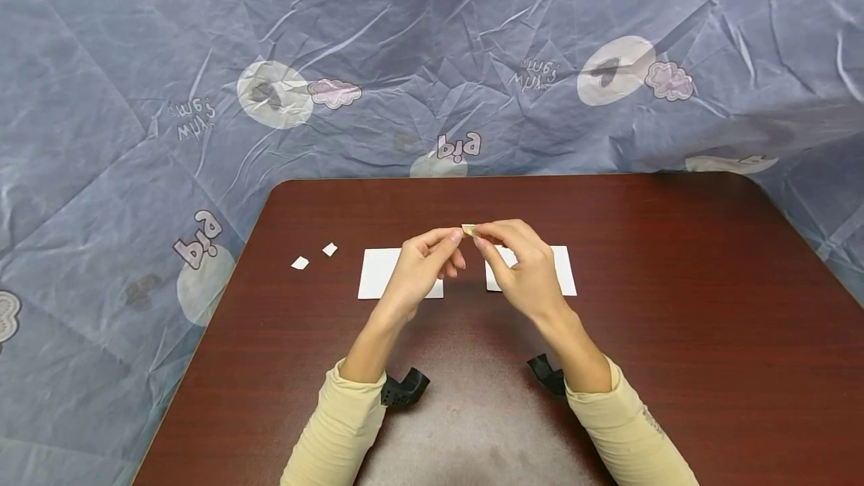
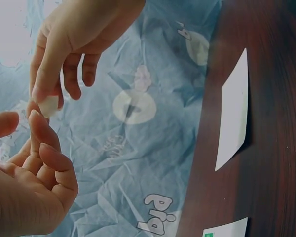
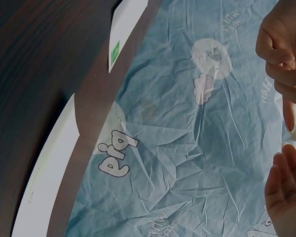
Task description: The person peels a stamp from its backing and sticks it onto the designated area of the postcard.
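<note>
Both hands meet above the table between two white cards. My right hand [image 1: 533, 276] pinches a small yellowish piece of paper [image 1: 469, 230] between thumb and fingers. From the other side my left hand [image 1: 418, 268] reaches it, index fingertip right at its edge. In the left wrist view the left thumb [image 2: 6, 123] stands apart from the index finger, and the other fingers are loosely bent. The left card [image 1: 378, 272] lies partly under the left hand in the head view; the right card [image 1: 564, 272] is partly covered by the right hand.
Two small white paper squares, one nearer [image 1: 300, 263] and one farther [image 1: 329, 249], lie on the brown table [image 1: 675, 306] at the left. A green diamond [image 3: 115, 51] marks the left card. Behind the table hangs a blue printed sheet [image 1: 405, 58].
</note>
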`<state>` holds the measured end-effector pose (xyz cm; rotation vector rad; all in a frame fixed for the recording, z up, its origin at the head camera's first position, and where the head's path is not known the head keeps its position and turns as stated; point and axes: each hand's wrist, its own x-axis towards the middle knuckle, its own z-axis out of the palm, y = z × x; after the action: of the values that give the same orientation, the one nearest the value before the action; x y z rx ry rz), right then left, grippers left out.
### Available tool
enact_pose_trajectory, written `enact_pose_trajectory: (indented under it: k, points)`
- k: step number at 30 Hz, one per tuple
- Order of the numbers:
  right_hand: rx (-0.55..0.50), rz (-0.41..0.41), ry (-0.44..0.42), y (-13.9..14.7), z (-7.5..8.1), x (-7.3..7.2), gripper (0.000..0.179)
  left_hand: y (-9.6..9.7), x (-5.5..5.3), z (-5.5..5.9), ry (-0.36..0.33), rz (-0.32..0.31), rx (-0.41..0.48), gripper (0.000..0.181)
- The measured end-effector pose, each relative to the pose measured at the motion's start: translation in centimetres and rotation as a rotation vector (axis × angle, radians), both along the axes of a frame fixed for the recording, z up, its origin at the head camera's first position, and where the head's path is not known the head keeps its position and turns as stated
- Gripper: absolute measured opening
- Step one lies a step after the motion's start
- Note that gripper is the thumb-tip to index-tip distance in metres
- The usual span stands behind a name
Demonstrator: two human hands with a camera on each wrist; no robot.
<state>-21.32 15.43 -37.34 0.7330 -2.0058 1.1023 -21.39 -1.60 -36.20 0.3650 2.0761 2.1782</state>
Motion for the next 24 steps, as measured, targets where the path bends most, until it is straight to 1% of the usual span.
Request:
enact_pose_trajectory:
  k: [7, 10, 18, 24]
  points:
    - [0.060, 0.019, 0.013, 0.04, -0.09, 0.00, 0.029, 0.06, -0.04, 0.00, -0.030, 0.012, 0.028, 0.024]
    - [0.067, 0.034, 0.014, 0.09, -0.09, -0.03, 0.030, 0.08, -0.02, 0.00, -0.041, 0.013, 0.031, 0.024]
    - [0.062, 0.029, 0.016, 0.13, -0.22, -0.12, 0.022, 0.25, -0.09, -0.19, -0.050, 0.018, 0.025, 0.025]
    - [0.077, 0.030, -0.007, 0.34, -0.12, -0.08, 0.019, 0.26, -0.16, -0.33, -0.024, 0.036, 0.002, 0.024]
